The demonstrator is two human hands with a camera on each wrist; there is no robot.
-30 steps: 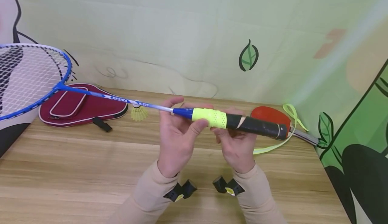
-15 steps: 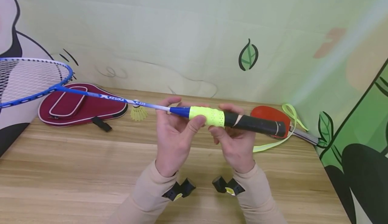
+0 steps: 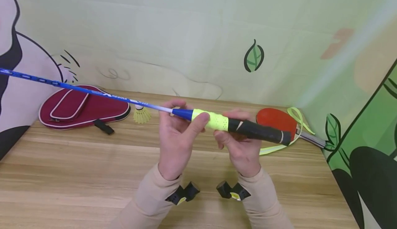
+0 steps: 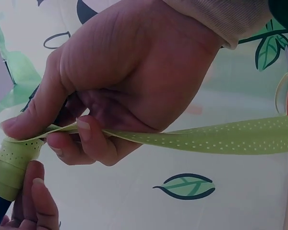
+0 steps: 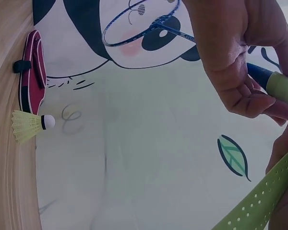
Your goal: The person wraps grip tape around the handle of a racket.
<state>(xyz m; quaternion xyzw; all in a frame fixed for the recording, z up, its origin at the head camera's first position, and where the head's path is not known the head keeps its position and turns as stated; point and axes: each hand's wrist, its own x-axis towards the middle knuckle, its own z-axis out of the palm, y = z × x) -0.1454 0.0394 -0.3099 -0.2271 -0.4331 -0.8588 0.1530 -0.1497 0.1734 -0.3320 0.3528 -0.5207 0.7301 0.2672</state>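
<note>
A blue badminton racket (image 3: 149, 106) is held level above the table, its head cut off at the left edge of the head view. My left hand (image 3: 178, 139) grips it near the blue cone, thumb pressed on a yellow-green perforated overgrip tape (image 3: 218, 121) wound round the upper handle. Below that, the black handle (image 3: 263, 131) is bare of tape. My right hand (image 3: 242, 149) is beside the wound part; in the left wrist view this right hand (image 4: 134, 72) pinches the tape strip (image 4: 221, 138), which trails away. Its fingertips behind the handle are partly hidden in the head view.
On the table (image 3: 93, 180) at the back left lies a maroon racket case (image 3: 93, 105) with a black strap. Next to it stands a yellow shuttlecock (image 3: 142, 114). A red table tennis paddle (image 3: 276, 118) lies back right, with the tape's loose end looped over its handle. A printed wall cloth (image 3: 186, 43) rises behind.
The racket has turned about its long axis, so its head has gone from showing its strings to edge-on. My left thumb has shifted slightly on the wound tape.
</note>
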